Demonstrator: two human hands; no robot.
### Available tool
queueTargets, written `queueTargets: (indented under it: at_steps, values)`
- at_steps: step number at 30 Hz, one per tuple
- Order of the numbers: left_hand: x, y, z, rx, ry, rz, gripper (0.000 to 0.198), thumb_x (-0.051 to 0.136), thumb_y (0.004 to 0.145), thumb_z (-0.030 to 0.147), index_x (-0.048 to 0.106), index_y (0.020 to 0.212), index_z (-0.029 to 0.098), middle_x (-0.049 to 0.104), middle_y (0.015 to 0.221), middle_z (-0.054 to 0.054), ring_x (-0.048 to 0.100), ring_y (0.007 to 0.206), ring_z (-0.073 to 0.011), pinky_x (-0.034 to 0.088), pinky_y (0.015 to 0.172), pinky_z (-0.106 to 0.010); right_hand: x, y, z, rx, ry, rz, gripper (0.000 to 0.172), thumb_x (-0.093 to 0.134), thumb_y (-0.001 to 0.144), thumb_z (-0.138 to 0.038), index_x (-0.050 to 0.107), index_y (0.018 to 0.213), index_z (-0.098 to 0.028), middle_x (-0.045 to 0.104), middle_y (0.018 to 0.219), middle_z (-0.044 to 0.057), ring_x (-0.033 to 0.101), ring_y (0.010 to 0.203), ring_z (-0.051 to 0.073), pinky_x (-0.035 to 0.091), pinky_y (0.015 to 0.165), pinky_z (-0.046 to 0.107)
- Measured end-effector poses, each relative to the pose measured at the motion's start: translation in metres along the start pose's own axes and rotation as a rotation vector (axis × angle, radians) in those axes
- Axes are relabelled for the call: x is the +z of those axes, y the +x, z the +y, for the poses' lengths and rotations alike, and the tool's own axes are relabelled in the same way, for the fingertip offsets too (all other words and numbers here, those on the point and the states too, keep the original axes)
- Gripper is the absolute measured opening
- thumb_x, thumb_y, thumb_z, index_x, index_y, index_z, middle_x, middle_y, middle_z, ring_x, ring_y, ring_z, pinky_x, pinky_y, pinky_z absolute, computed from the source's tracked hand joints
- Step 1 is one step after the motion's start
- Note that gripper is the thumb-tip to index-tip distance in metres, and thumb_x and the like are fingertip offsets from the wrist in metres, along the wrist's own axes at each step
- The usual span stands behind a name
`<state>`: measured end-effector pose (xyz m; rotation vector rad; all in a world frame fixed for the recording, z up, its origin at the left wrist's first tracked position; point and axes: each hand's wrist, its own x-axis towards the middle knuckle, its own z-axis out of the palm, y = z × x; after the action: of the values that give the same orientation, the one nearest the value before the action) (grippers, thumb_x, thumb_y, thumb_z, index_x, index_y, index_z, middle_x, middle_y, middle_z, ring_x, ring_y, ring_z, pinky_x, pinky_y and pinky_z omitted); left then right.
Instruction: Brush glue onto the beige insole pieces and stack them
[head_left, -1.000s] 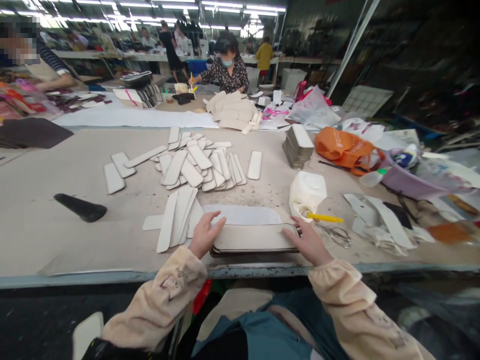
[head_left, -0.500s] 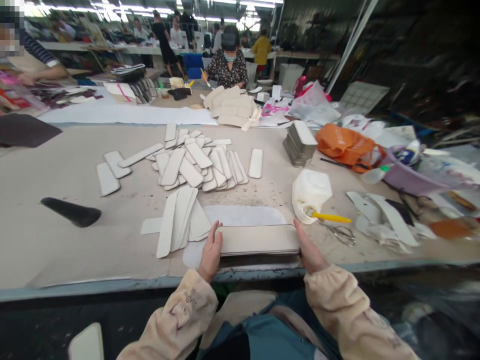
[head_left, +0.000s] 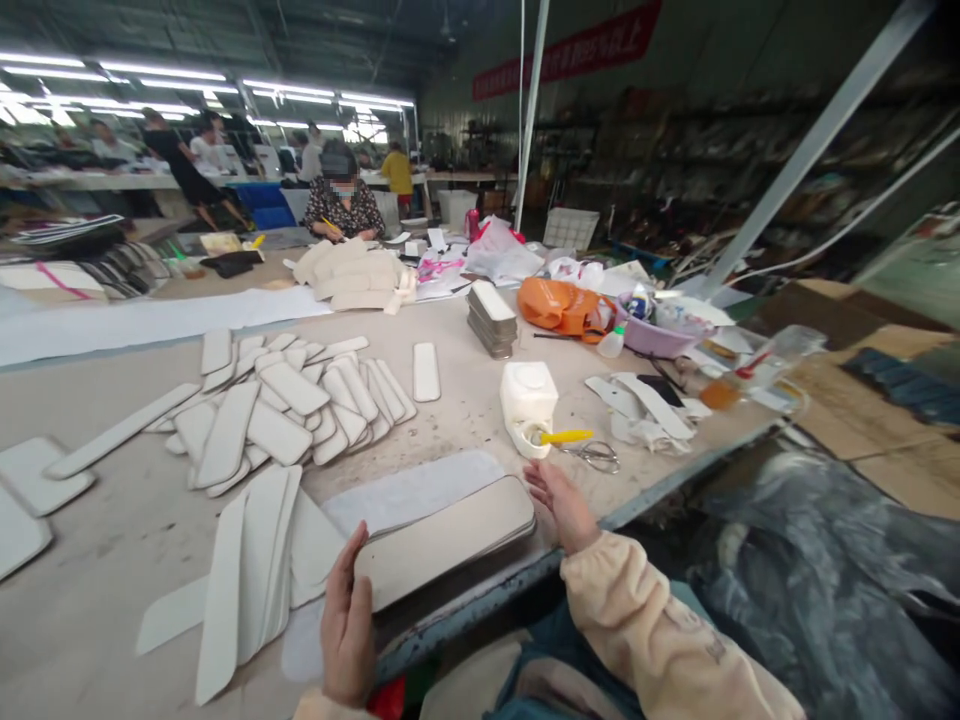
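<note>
A neat stack of long, cream, round-ended panels [head_left: 450, 535] lies at the table's near edge, between my two hands. My left hand [head_left: 349, 625] is upright at the stack's left end, fingers stretched and close against it. At the other end, my right hand [head_left: 561, 505] has its fingers extended, a small gap from the panels. Beneath and behind the stack shows a whitish sheet [head_left: 427, 490]. To the left, longer white strips [head_left: 255, 570] are fanned out. Just beyond my right hand stands a white plastic container [head_left: 527, 395] with a yellow-handled tool [head_left: 566, 437] across its opening.
A loose heap of small panels [head_left: 289, 385] covers the left middle of the table. Scissors [head_left: 600, 456], white scraps [head_left: 641, 405], a small panel stack [head_left: 491, 318], an orange bag [head_left: 562, 307] and a purple basin [head_left: 660, 337] are on the right. A co-worker [head_left: 345, 205] sits opposite.
The view has swung to the right, so things appear farther left. My right hand has come away from the stack's end, which both hands flanked closely before.
</note>
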<state>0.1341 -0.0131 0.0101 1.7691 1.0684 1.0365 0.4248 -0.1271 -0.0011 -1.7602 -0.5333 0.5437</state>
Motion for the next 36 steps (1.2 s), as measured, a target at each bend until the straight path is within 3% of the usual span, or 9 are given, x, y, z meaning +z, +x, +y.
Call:
queueTargets:
  at_steps: [2,5,9,13,18,23,30,36]
  values:
    - [-0.006,-0.003,-0.006,0.044,-0.016,-0.029,0.051,0.046,0.089,0.044,0.048,0.135,0.023,0.047,0.144,-0.006,0.039,0.136,-0.0277,0.023,0.118,-0.046,-0.020,0.009,-0.001,0.029,0.001,0.118,0.059,0.037,0.087,-0.066,0.052,0.121,-0.020,0.070,0.098,0.010,0.069,0.080,0.020,0.058,0.067,0.033]
    - [-0.015,-0.006,-0.017,0.021,-0.059,-0.011,0.054,0.052,0.085,0.046,0.049,0.133,0.023,0.049,0.143,-0.007,0.041,0.135,-0.0305,0.027,0.116,-0.048,-0.044,0.025,-0.003,0.040,-0.040,0.245,0.070,0.046,0.080,-0.069,0.042,0.130,-0.020,0.067,0.080,0.004,0.060,0.056,0.015,0.050,0.049,0.027]
    - [-0.024,-0.010,-0.031,-0.025,-0.047,0.073,0.051,0.056,0.081,0.049,0.055,0.125,0.025,0.055,0.136,-0.006,0.048,0.128,-0.0328,0.034,0.112,-0.051,-0.053,0.050,-0.010,-0.007,-0.190,0.276,0.067,0.051,0.075,-0.069,0.056,0.118,-0.017,0.063,0.063,0.001,0.057,0.052,0.017,0.045,0.050,0.029]
    - [-0.027,-0.014,-0.040,-0.039,-0.039,0.097,0.047,0.055,0.081,0.050,0.057,0.122,0.025,0.057,0.132,-0.007,0.051,0.125,-0.0318,0.035,0.111,-0.051,-0.050,0.067,-0.026,-0.094,-0.356,0.203,0.052,0.045,0.081,-0.065,0.069,0.089,-0.020,0.066,0.062,0.004,0.064,0.063,0.022,0.047,0.061,0.032]
    - [-0.028,-0.014,-0.044,-0.047,0.000,0.082,0.048,0.053,0.082,0.052,0.057,0.121,0.024,0.058,0.131,-0.008,0.053,0.122,-0.0308,0.036,0.111,-0.051,-0.061,0.071,-0.052,-0.253,-0.511,0.084,0.048,0.042,0.087,-0.058,0.071,0.096,-0.021,0.073,0.080,0.007,0.068,0.077,0.025,0.048,0.072,0.035]
    - [-0.026,-0.012,-0.042,-0.058,-0.004,0.060,0.045,0.051,0.085,0.051,0.057,0.120,0.025,0.060,0.126,-0.006,0.054,0.119,-0.0293,0.037,0.110,-0.049,-0.078,0.067,-0.067,-0.423,-0.618,-0.130,0.037,0.048,0.087,-0.053,0.072,0.098,-0.026,0.072,0.105,0.003,0.066,0.095,0.024,0.047,0.088,0.035]
    - [-0.026,-0.017,-0.043,-0.041,-0.004,0.056,0.044,0.051,0.086,0.048,0.057,0.122,0.024,0.059,0.129,-0.005,0.053,0.121,-0.0284,0.037,0.110,-0.046,-0.093,0.045,-0.073,-0.542,-0.736,-0.350,0.036,0.051,0.087,-0.052,0.071,0.103,-0.027,0.071,0.097,0.007,0.065,0.089,0.023,0.051,0.084,0.037]
    - [-0.026,-0.017,-0.046,-0.044,0.017,0.037,0.044,0.051,0.087,0.048,0.057,0.122,0.022,0.059,0.129,-0.008,0.051,0.123,-0.0291,0.033,0.112,-0.050,-0.100,0.045,-0.072,-0.758,-0.840,-0.317,0.038,0.043,0.095,-0.047,0.067,0.110,-0.022,0.070,0.099,0.009,0.067,0.088,0.021,0.053,0.079,0.032]
